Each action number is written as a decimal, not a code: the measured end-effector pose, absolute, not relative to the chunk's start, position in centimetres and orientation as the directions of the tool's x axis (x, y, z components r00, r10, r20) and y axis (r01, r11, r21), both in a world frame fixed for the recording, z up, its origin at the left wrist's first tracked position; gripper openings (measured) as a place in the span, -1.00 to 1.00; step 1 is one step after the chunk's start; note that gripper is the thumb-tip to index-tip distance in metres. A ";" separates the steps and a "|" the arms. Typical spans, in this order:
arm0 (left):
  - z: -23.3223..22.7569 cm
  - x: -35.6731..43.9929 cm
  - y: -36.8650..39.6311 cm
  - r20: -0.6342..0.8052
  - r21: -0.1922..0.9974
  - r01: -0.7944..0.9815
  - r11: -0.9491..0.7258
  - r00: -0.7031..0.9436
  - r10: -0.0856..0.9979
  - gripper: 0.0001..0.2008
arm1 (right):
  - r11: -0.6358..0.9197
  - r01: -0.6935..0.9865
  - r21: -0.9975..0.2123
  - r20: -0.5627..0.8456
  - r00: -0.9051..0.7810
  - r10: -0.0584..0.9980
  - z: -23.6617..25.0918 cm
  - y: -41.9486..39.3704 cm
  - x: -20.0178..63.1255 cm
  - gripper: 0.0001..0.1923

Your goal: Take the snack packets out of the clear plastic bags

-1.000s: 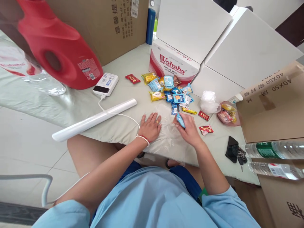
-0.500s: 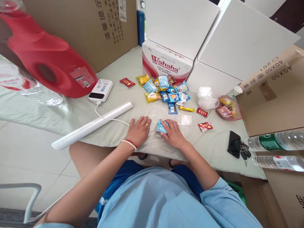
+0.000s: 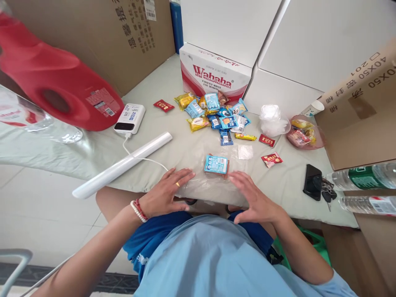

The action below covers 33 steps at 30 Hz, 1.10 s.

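A small packaged snack (image 3: 216, 165) with a light-blue label lies on a clear plastic sheet (image 3: 198, 184) near the front edge of the covered table. My left hand (image 3: 168, 189) is left of it, fingers apart and thumb out, holding nothing. To its right, my right hand (image 3: 255, 197) is open too, fingertips close to the packet's lower right corner. Just beyond lies a folded white piece of plastic (image 3: 245, 152). Farther back is a pile of wrapped snacks (image 3: 229, 123) in blue and yellow wrappers.
A white tube-like bar (image 3: 123, 165), a white power bank (image 3: 130, 119) with a cable and a red jug (image 3: 64, 78) are on the left. On the right are a pink bowl (image 3: 320, 139) of snacks, a phone (image 3: 312, 181), keys and bottles. A Wahaha box (image 3: 215, 74) stands behind.
Both hands have drawn back toward my body and lifted off the plastic sheet. My right hand has let go of the light-blue packet, which now lies fully in view.
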<state>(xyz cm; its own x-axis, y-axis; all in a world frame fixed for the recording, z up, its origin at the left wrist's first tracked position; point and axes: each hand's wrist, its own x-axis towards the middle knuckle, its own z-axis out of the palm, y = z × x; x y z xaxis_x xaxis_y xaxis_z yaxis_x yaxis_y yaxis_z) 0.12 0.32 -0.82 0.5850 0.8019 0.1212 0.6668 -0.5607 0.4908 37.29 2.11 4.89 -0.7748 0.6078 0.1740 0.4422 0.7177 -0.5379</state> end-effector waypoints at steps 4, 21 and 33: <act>-1.4 0.3 0.9 0.132 0.518 0.685 -0.513 0.528 0.839 -0.63 | 0.621 0.566 -0.543 0.246 -0.600 0.762 2.9 0.6 38.3 -0.56; -1.7 4.0 12.6 0.196 0.562 0.815 -0.139 0.032 0.980 -0.75 | 0.069 0.965 -0.254 -0.137 -0.107 0.985 2.0 9.4 37.2 -0.83; 4.4 10.1 4.0 0.431 0.262 0.931 -0.253 0.122 0.894 -0.72 | 0.466 0.852 -0.241 0.010 -0.478 0.878 3.7 19.2 31.8 -0.35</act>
<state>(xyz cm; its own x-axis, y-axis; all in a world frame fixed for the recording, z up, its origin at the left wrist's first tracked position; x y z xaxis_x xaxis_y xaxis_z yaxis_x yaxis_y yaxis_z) 10.10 4.04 4.42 0.1219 0.8940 0.4311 0.9313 -0.2532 0.2618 31.80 19.20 3.74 -0.4777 0.8785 0.0098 0.8515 0.4657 -0.2408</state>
